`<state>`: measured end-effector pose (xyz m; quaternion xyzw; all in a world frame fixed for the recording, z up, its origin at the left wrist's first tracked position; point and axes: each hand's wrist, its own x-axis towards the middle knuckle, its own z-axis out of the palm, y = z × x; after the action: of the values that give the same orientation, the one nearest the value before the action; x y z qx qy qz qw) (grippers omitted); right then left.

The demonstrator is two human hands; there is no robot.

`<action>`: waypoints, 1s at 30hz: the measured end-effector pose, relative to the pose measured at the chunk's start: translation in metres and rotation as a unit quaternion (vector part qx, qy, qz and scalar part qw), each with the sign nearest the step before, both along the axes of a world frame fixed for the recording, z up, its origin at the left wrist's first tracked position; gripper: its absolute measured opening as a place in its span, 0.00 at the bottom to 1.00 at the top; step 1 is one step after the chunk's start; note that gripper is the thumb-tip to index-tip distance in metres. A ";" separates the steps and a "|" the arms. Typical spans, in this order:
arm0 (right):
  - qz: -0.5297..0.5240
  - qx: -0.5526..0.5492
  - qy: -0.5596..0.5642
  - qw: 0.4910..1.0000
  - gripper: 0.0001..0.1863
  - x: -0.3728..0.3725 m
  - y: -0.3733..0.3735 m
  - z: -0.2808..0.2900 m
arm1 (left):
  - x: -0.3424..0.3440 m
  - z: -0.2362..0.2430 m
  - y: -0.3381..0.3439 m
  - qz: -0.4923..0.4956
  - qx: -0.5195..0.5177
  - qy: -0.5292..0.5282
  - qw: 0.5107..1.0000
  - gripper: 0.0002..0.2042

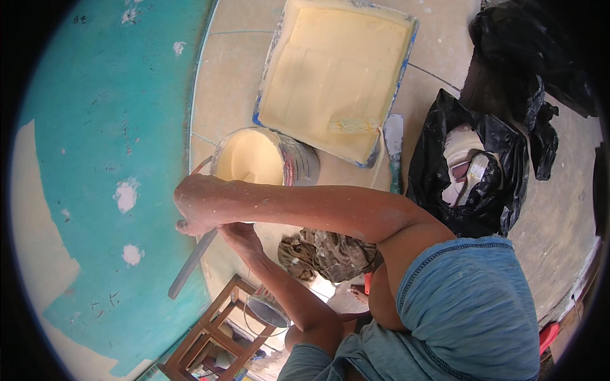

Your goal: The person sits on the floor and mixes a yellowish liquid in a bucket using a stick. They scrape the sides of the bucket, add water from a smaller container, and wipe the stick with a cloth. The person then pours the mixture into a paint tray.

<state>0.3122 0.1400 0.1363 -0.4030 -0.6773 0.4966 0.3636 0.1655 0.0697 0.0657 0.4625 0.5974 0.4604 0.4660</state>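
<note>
My right hand (198, 202) is closed in front of the teal wall, its forearm crossing the middle of the view. A flat grey strip (190, 267) sticks out below it, slanting down to the left; its upper end is hidden in the hand, so its kind is unclear. My left hand (238, 236) is just below the right wrist, close to the strip, its fingers covered by the right forearm. Just beyond the forearm stands a bucket (305, 162) of cream-coloured paint. A paint tray (363, 159) coated with the same cream paint lies behind it.
A putty knife (394, 136) lies beside the tray. To the right is a black plastic bag (426, 159) holding a paintbrush (473, 178). Crumpled brown cloth (340, 254) lies below my forearm. A wooden frame (213, 330) and a metal pail (267, 311) stand lower left. Whitish patches mark the teal wall (95, 209).
</note>
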 end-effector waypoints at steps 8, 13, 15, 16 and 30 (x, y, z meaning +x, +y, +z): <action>-0.023 0.013 0.056 0.998 0.28 0.011 -0.008 0.000 | -0.007 -0.002 0.004 -0.028 0.011 0.001 1.000 0.34; -0.005 0.001 0.054 0.999 0.27 0.026 -0.010 0.006 | -0.008 -0.001 0.004 -0.030 0.014 0.002 0.999 0.34; 0.009 -0.001 0.057 0.998 0.26 0.028 -0.010 0.008 | -0.008 -0.001 0.005 -0.026 0.014 0.002 1.000 0.34; 0.015 -0.002 0.058 0.998 0.26 0.030 -0.010 0.008 | -0.008 -0.001 0.005 -0.031 0.014 -0.005 0.999 0.34; -0.060 0.068 -0.013 0.996 0.18 0.058 -0.006 0.012 | -0.014 -0.003 0.009 -0.005 0.000 -0.037 0.999 0.29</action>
<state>0.3697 0.1336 0.1485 -0.4241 -0.6886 0.4216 0.4101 0.1513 0.0783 0.0625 0.4479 0.5774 0.4753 0.4900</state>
